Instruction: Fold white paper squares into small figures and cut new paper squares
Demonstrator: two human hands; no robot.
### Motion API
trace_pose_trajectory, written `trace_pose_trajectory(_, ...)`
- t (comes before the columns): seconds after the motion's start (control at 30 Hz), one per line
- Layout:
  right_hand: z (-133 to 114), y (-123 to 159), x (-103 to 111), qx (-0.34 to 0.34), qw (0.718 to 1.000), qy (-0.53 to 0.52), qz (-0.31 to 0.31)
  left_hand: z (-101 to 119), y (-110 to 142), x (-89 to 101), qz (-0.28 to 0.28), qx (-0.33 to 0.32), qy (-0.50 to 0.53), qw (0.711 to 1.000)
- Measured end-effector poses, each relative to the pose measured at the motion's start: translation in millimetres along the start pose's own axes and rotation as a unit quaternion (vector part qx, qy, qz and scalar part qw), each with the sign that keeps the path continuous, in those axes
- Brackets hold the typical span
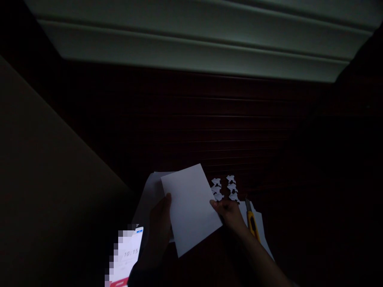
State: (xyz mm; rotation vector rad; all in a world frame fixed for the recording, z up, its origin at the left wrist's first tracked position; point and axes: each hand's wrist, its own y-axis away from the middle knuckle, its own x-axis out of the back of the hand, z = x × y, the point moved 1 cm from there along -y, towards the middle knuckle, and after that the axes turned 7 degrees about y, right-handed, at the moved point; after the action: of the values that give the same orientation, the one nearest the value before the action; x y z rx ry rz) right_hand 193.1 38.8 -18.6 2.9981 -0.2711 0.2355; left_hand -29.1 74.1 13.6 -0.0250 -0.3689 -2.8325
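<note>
Both hands grip a blank white sheet of paper [191, 211], held tilted above the dark surface. My left hand [160, 215] is closed on its left edge, thumb on top. On the right edge, my right hand [229, 213] pinches it the same way. Beneath and to the left lies more white paper [148, 197], partly covered by the held sheet and my left arm. Small folded or cut white paper pieces [217, 189] stand in two columns beyond my right hand. A yellow utility knife [253, 225], its blade out, rests just right of my right wrist.
Under the knife lies further white paper [263, 235]. A lit phone [127, 255] reading 10:15 is at the lower left, partly pixelated. Pale horizontal slats [197, 48] cross the top, with dark ribbed panelling [194, 115] below. A plain pale panel [44, 139] slants along the left. The light is dim.
</note>
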Motion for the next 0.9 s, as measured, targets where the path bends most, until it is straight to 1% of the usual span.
trace_pose_trajectory(0.2,-7,4,2,-0.004,0.998,0.055,0.0,5,0,0.7,0.011,-0.009,-0.014,1.0)
trace_pose_trajectory(0.37,-7,5,3,-0.005,0.997,0.073,-0.026,8,0,2.3,0.031,-0.013,-0.007,0.999)
trace_pose_trajectory(0.53,-10,4,5,0.026,0.994,0.086,-0.07,9,-1,5.5,0.056,0.029,0.005,0.998)
trace_pose_trajectory(0.63,-12,4,7,0.04,0.99,0.121,-0.059,9,-2,6.7,0.056,0.033,-0.011,0.998)
trace_pose_trajectory(0.7,-13,5,7,0.034,0.989,0.129,-0.069,9,-3,6.5,0.063,0.03,-0.005,0.998)
trace_pose_trajectory(0.8,-13,9,5,0.007,0.988,0.115,-0.107,13,-1,5.2,0.073,0.036,0.017,0.997)
trace_pose_trajectory(0.9,-14,11,4,-0.003,0.987,0.105,-0.122,23,3,5.0,0.075,0.034,-0.009,0.997)
